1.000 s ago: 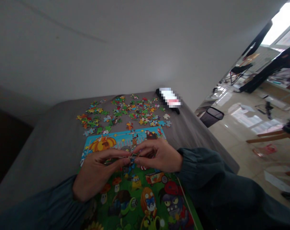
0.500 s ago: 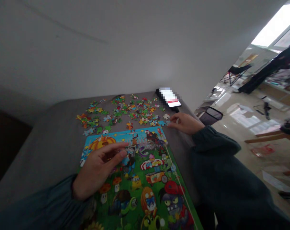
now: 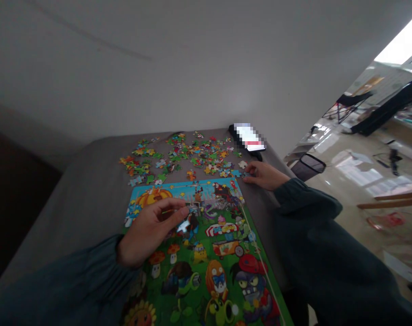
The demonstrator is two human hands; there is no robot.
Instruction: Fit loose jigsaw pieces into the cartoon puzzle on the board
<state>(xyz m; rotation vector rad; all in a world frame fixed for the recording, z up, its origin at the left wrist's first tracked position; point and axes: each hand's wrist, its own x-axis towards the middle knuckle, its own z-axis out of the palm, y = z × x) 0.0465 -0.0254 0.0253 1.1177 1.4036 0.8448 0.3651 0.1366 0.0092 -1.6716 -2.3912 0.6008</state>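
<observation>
Right now, the left hand (image 3: 151,231) hovers over the near part of the puzzle board (image 3: 222,276), fingers curled, and I cannot tell whether it holds a piece. The right hand (image 3: 265,175) sits just past the board's far right corner, its fingertips (image 3: 248,175) at the loose jigsaw pieces (image 3: 199,158) spread on a grey padded surface (image 3: 90,190), near a phone (image 3: 248,138).

Loose multicoloured jigsaw pieces (image 3: 188,156) lie scattered flat; the cartoon jigsaw picture (image 3: 222,271) lies flat just beside them
</observation>
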